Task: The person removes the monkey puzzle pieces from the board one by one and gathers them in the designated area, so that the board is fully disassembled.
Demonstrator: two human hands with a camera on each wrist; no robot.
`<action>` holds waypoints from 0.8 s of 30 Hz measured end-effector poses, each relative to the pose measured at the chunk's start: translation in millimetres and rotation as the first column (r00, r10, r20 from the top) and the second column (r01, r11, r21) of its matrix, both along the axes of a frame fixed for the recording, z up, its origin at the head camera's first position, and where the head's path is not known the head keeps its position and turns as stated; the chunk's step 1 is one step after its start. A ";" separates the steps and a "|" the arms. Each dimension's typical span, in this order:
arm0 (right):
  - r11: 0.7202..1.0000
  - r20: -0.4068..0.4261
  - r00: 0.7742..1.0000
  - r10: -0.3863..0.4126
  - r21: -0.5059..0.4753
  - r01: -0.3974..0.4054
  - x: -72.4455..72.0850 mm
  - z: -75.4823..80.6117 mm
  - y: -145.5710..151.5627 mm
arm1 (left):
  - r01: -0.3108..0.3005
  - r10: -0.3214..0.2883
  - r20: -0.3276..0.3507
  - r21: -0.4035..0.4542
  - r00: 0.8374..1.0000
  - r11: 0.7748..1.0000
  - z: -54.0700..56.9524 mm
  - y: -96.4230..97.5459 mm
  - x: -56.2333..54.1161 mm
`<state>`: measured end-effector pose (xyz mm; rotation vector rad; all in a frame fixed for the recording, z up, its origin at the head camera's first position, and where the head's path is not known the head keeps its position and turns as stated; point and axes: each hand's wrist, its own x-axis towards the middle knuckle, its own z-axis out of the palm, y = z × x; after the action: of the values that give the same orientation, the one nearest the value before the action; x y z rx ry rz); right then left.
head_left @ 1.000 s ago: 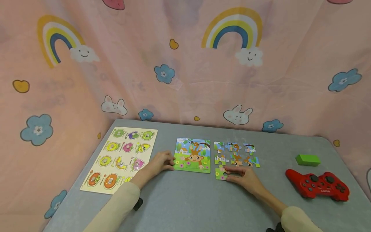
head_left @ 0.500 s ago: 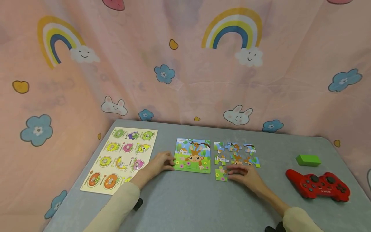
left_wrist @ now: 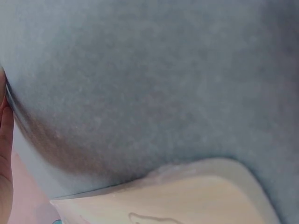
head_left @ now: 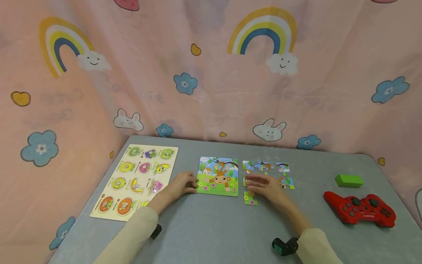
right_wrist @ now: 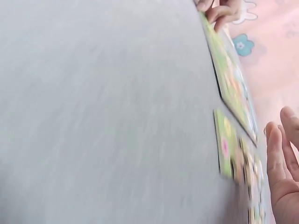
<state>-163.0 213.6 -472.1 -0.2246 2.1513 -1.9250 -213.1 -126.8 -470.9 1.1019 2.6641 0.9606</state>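
Note:
A square monkey puzzle board lies flat in the middle of the head view. My left hand pinches its left edge between thumb and fingers; the right wrist view also shows this left hand on the board's edge. Right of the board, several loose jigsaw pieces lie in rows. Over them hovers my right hand, fingers relaxed and holding nothing, partly hiding the middle pieces. A green corner piece with a pink flower lies just below its fingertips.
On the left lies a cream fruit puzzle board. At the right are a green block and a red game controller. A pink patterned curtain hangs behind the grey table.
My right hand has released the flower corner piece, which stays on the table, and moved left and up over the other pieces. The left hand has stayed at the board's edge.

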 end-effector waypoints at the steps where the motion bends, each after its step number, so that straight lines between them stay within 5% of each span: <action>1: 1.000 0.003 1.000 0.002 -0.018 -0.002 -2.7 0.0 -4.8 | 0.003 -0.003 -0.001 0.000 1.000 1.000 0.1 0.0 -0.2; 12: 0.994 -0.006 1.000 -0.007 -0.110 0.007 -24.0 -2.9 -51.2 | 0.007 -0.007 0.011 0.008 1.000 1.000 0.8 0.1 0.3; 24: 1.000 -0.050 0.999 -0.009 -0.019 0.008 -20.5 -8.8 -67.8 | -0.001 0.001 0.006 0.009 1.000 1.000 -1.8 -0.3 -0.8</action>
<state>-183.5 145.8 -480.9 -0.2702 2.1694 -1.9656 -213.9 -127.1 -472.8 1.0971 2.6585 0.9750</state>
